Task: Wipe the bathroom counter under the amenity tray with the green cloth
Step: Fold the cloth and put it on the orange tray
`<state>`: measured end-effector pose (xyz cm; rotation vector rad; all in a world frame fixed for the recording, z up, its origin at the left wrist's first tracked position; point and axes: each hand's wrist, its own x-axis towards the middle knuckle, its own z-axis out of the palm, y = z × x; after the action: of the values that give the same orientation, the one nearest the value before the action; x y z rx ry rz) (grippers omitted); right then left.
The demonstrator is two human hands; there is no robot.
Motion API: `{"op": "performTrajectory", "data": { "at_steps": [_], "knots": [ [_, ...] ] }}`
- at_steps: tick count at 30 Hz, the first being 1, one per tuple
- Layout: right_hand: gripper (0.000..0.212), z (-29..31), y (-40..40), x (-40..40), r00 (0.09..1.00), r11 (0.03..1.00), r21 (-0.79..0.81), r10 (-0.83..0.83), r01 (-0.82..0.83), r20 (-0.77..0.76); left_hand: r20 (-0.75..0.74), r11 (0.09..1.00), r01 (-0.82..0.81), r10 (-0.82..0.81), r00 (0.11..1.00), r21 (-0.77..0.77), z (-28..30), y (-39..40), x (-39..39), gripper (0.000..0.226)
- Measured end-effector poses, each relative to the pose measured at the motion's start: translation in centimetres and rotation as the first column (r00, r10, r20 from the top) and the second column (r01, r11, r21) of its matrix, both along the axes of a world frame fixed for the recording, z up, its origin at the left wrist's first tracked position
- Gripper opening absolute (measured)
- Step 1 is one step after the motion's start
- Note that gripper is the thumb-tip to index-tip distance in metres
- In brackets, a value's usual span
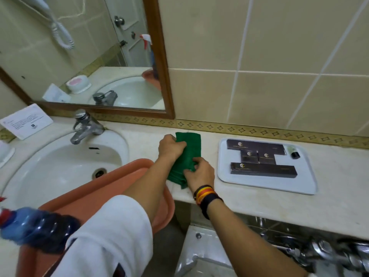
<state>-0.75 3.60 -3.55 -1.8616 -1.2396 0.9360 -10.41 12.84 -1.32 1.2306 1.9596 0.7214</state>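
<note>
Foreground: blue plastic spray bottle with a red-and-white top lies blurred at the lower left, beside a white short sleeve.
Basin: terracotta plastic wash basin sits on the rim of the white ceramic sink, below a chrome mixer tap.
Left hand: left hand reaches across the basin, fingers curled around the far left edge of the folded green cloth, gripping it.
Right hand: right hand, wrist banded in black, red and yellow, pinches the near part of the same cloth between thumb and fingers.
Cloth: rests on the pale marble counter between the sink and the tray, near the patterned tile border.
Tray: white rectangular amenity tray sits flat on the counter just right of the hands, apart from the cloth, carrying dark boxes with gold logos and a small green bottle with a black cap.
Backdrop: wood-framed mirror hangs above the sink.
</note>
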Motion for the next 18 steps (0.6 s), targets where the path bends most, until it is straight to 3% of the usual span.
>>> {"op": "performTrajectory", "data": {
  "at_steps": [5,10,14,16,18],
  "knots": [
    [0.043,5.2,-4.6,-1.2,0.989,0.991,0.105,0.096,-0.084,-0.11,0.203,0.973,-0.172,0.139,0.969,0.155,5.2,-6.0,-5.1,0.021],
    [0.042,7.9,-9.6,-5.6,0.967,0.967,0.084,0.246,-0.24,-0.066,0.214,0.919,-0.348,0.308,0.927,0.183,6.3,-13.6,-11.3,0.023],
    [0.048,5.7,-11.3,-8.2,0.942,0.949,0.012,0.311,-0.315,0.13,0.121,0.972,-0.227,0.218,0.968,0.058,3.3,-16.1,-13.8,0.021],
    [0.05,4.9,-12.0,-8.7,0.887,0.93,-0.054,0.364,-0.364,0.284,-0.055,0.993,-0.114,0.112,0.992,-0.041,1.9,-17.0,-14.8,0.03],
    [0.051,4.6,-12.9,-8.0,0.851,0.936,-0.05,0.338,-0.348,0.402,-0.322,0.998,-0.059,0.052,0.945,-0.012,1.6,-17.6,-14.6,0.038]
  ]
}}
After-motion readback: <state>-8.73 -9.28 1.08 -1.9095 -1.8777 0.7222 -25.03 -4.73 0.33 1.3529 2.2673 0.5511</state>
